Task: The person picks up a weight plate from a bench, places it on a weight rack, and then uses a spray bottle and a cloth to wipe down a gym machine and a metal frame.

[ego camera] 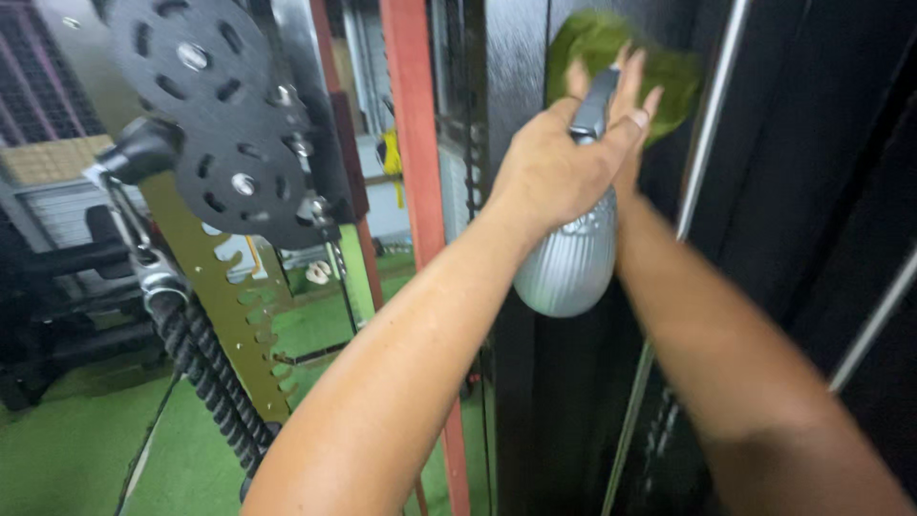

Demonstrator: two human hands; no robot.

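below the left hand [559, 167] grip hangs the spray bottle [570, 263].

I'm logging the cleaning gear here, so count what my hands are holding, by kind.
Spray bottles: 1, ribbed grey spray bottle in the left hand
Cloths: 1, green cloth under the right hand
Total: 2

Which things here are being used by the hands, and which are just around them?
In use:
left hand
spray bottle
right hand
green cloth
black panel

Just around:
black pulley discs
thick rope
red upright
green floor
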